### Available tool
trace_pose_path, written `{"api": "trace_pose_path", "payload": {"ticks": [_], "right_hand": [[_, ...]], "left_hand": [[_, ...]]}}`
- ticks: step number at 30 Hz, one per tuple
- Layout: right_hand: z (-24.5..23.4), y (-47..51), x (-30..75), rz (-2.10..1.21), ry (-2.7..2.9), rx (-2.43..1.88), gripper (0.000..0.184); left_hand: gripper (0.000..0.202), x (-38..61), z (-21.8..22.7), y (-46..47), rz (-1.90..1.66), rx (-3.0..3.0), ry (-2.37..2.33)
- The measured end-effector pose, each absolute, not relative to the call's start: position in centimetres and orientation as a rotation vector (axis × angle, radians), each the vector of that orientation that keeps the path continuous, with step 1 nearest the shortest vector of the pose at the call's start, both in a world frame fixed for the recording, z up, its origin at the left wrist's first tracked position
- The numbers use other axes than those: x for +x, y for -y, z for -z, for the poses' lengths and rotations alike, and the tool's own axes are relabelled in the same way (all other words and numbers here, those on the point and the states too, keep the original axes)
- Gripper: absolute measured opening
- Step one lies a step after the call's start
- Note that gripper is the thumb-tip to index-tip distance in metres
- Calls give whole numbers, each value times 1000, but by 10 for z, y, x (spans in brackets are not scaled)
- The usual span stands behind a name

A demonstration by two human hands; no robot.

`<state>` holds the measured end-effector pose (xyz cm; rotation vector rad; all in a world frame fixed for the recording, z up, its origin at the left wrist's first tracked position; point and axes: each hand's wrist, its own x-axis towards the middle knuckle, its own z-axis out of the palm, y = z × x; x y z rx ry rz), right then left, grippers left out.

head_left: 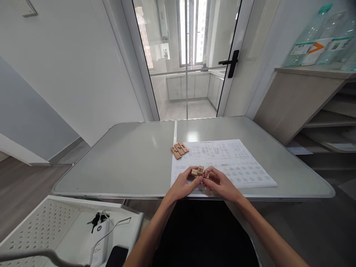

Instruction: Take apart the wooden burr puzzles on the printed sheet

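Left hand (183, 184) closed around small wooden blocks (200, 170), at the near edge of the table (133, 159); one block has a dark mark on its face. Right hand (221, 182) just beside, fingers curled in at the blocks; can't tell whether it grips anything. Blocks are over the lower left part of a printed sheet (250, 168), hands hiding some of the print. Flat wooden pieces (179, 150) with dark marks cover the sheet's top left corner, side by side, just beyond the hands. Left of the person, below table level: white tray (44, 222) with perforated wall, holding a long white device (100, 239), cable, small dark items (96, 221), black slab (117, 256). Right: shelf unit (297, 100), clear bottles (319, 39) on top. Beyond the table, glass door (200, 89) with black handle (233, 63).
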<state>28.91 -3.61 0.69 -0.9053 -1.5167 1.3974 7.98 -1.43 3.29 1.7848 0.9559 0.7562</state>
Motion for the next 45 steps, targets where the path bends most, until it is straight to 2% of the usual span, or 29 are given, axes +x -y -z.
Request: {"api": "trace_pose_path", "payload": {"ticks": [8, 14, 20, 24, 38, 45], "right_hand": [[1, 32, 283, -1337, 1487, -985, 39], [6, 31, 281, -1315, 1456, -1021, 44], [4, 32, 282, -1277, 1508, -1091, 54], [2, 33, 281, -1251, 1514, -1105, 52], [9, 39, 275, -1048, 1502, -1236, 39], [4, 33, 284, -1252, 1527, -1132, 55]], "left_hand": [[46, 77, -24, 16, -873, 1732, -955], [56, 76, -25, 17, -894, 1778, -964], [56, 76, -20, 15, -921, 1709, -973], [65, 76, -15, 14, -968, 1669, -995], [59, 77, -18, 17, -936, 1689, -1104], [66, 77, -16, 16, -1001, 1646, -1105]]}}
